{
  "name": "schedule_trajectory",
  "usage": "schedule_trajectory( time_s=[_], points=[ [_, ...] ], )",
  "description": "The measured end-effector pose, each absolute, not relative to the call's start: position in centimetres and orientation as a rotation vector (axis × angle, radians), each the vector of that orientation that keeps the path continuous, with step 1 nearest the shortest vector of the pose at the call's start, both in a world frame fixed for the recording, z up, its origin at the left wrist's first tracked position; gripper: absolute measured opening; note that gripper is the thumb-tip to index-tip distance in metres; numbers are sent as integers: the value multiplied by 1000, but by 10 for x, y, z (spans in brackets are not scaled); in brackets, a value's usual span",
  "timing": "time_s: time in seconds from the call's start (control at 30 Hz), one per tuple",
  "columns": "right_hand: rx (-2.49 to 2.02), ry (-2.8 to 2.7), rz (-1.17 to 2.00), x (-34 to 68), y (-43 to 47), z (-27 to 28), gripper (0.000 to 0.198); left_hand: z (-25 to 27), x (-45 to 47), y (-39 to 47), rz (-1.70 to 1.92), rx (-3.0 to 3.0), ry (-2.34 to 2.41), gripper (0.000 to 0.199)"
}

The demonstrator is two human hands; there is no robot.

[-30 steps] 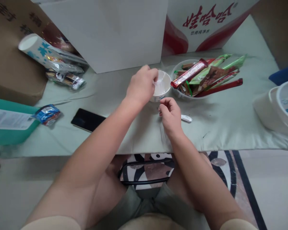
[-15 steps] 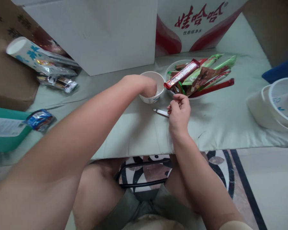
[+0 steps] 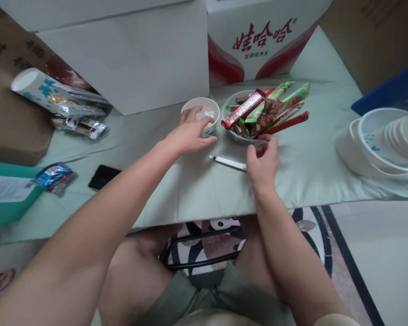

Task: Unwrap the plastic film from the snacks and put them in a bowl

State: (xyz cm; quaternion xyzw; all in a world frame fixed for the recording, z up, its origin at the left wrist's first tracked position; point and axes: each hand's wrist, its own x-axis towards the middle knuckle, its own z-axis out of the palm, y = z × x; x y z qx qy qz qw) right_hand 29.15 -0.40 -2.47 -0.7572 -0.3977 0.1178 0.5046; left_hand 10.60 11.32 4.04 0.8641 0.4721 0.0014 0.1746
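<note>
Left hand (image 3: 187, 136) has come out of the small white paper bowl (image 3: 201, 117) mid-tabletop and now cups its near side, fingers loosely spread, while right hand (image 3: 262, 159) pinches the slim white plastic stick (image 3: 227, 162) it just picked up, so bowl steadied, tool ready.

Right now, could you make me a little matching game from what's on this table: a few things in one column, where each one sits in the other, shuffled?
Things:
1. small paper cup
2. black phone
3. snack bars
4. white stick

Places:
A. piled in a bowl
B. flat on the cloth, held at one end by the right hand
C. under the left hand's fingers
D. lying near the blue wrapper

Pairs: 1-C, 2-D, 3-A, 4-B
</note>
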Motion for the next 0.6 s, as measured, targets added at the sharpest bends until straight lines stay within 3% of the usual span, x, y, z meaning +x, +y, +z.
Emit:
schedule_trajectory(
  time_s=[0.6],
  points=[
    [-1791, -1013, 321, 300, 0, -22, 19, 32, 152, 135, 188, 2396, 1511, 66]
  ],
)
